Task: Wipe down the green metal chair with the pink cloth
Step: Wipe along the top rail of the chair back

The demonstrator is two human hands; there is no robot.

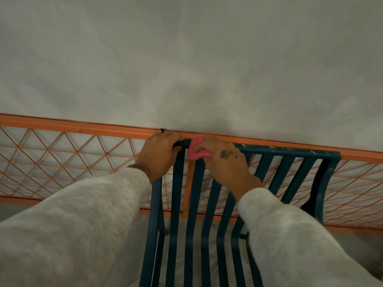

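The dark green metal chair point(290, 154) with vertical slats stands below me, its backrest against an orange mesh fence. My left hand point(159, 154) grips the left end of the chair's top rail. My right hand point(226, 160) holds the pink cloth point(196, 151) bunched under its fingers and presses it on the top rail just right of the left hand. Whitish smears show on the right part of the rail. Both forearms are in light grey sleeves and cover part of the seat slats.
An orange metal fence point(62, 154) with a diamond mesh runs across the view right behind the chair. Above it rises a pale grey wall point(186, 59). Pale floor shows between the seat slats.
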